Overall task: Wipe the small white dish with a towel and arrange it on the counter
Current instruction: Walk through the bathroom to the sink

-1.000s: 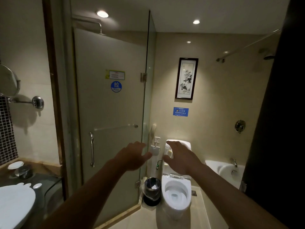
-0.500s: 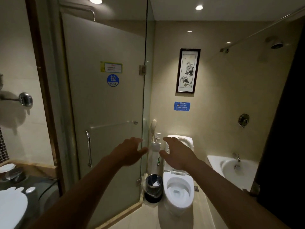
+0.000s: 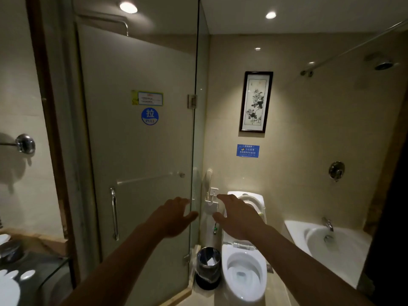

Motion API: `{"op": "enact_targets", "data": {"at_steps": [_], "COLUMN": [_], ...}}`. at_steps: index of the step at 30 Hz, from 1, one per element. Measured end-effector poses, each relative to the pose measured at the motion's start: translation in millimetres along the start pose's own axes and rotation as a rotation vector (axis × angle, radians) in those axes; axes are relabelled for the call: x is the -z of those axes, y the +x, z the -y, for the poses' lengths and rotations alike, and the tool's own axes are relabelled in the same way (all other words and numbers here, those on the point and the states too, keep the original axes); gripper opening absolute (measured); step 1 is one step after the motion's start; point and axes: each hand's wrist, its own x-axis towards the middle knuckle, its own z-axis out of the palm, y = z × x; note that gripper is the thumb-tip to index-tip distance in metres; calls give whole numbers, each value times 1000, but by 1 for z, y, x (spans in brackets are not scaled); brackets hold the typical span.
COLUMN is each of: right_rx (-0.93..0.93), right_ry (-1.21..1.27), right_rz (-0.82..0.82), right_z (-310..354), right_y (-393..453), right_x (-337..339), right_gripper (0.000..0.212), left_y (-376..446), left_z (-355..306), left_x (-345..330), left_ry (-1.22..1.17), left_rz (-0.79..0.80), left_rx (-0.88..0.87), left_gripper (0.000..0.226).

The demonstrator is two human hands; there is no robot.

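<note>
Both my arms reach straight forward in a dim bathroom. My left hand (image 3: 173, 217) hovers in front of the glass shower door, fingers apart, holding nothing. My right hand (image 3: 237, 215) hovers in front of the toilet tank, also spread and empty. A small white dish (image 3: 2, 237) shows only as a sliver at the far left edge, on the dark counter (image 3: 33, 265). No towel is visible.
A frosted glass shower door (image 3: 136, 162) with a metal handle fills the left centre. An open white toilet (image 3: 244, 274) and a lined waste bin (image 3: 208, 267) stand below my hands. A bathtub (image 3: 326, 244) sits at right. A white basin (image 3: 8, 290) is at bottom left.
The view has swung to the right, so the counter, dish and wall mirror slid toward the left edge. Both hands stay outstretched and empty in roughly the same pose.
</note>
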Motion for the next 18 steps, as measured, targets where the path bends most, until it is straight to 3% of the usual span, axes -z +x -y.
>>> {"op": "enact_targets", "data": {"at_steps": [18], "right_rx": [29], "right_ry": [-7], "right_rz": [12], "right_z": [-3], "right_y": [134], "right_x": [-42], "right_gripper": [62], "left_y": [129], "left_z": [72], "left_x": [1], "left_ry": [0], "left_rz": [11], "left_rx": [-2], "left_gripper": [65]}}
